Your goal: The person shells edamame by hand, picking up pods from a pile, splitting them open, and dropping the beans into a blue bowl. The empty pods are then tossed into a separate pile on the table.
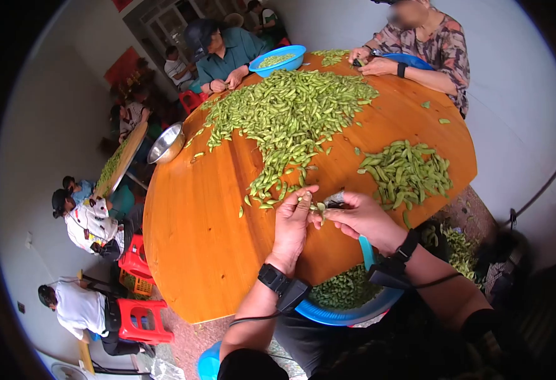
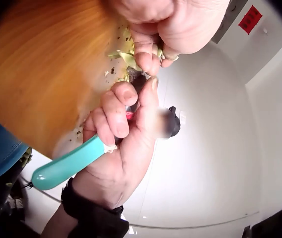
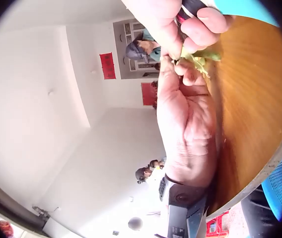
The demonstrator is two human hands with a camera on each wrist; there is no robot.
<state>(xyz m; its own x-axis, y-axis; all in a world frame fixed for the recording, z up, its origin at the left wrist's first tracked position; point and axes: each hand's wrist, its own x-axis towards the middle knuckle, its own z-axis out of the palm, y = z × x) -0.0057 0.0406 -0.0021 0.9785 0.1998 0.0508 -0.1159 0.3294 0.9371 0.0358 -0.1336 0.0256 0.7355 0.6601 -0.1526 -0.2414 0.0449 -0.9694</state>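
Note:
My left hand (image 1: 292, 229) pinches a green bean pod (image 2: 129, 60) between thumb and fingers, over the near part of the wooden table. Close against it, my right hand (image 1: 374, 221) grips a tool with a curved teal handle (image 2: 69, 163) and a dark front part. The fingertips of both hands meet at the pod, with its pale husk bits (image 3: 199, 62) sticking out beside them. Below the table edge stands a blue basin (image 1: 384, 305) of shelled green beans (image 1: 343, 289). A small heap of pods (image 1: 408, 175) lies beyond my right hand.
A large heap of pods (image 1: 297, 104) covers the far middle of the round wooden table (image 1: 195, 247). A steel bowl (image 1: 166, 143) stands at its left edge, a blue basin (image 1: 278, 60) at the far side. Two people sit opposite. Red stools (image 1: 143, 322) stand left.

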